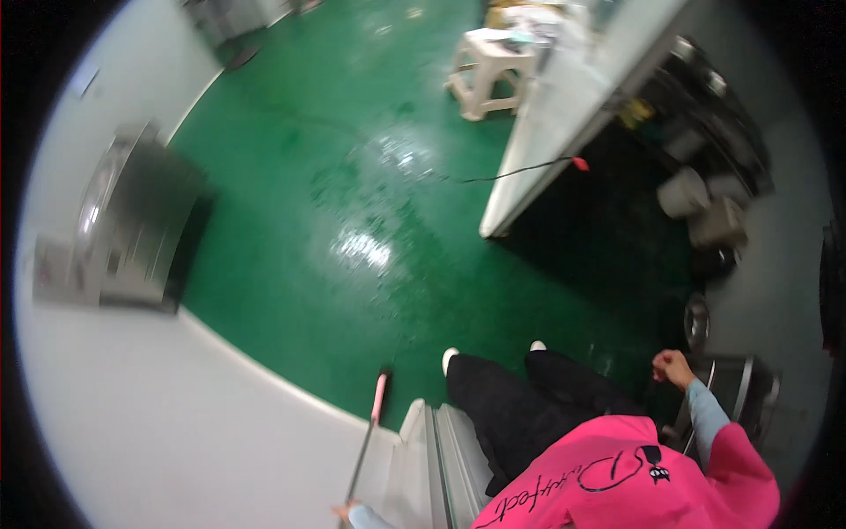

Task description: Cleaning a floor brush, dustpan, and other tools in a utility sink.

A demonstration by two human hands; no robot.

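At the lower edge my left hand (344, 510) is closed around the thin dark handle of a long-handled broom (379, 401). Its pink head with a dark edge is low by the green floor, near the corner of the white wall. Out to the right, my right hand (674, 368) hangs with its fingers curled in and nothing visible in them. It is nearest to a metal rack or counter (728, 388), apart from it as far as I can tell.
Wet, shiny patches mark the green floor (352, 194). A metal cabinet (145, 220) stands at the left wall. Ahead are a white stool (493, 70) and a partition (564, 115) with a dark cord. Buckets (683, 194) and shelves line the right side.
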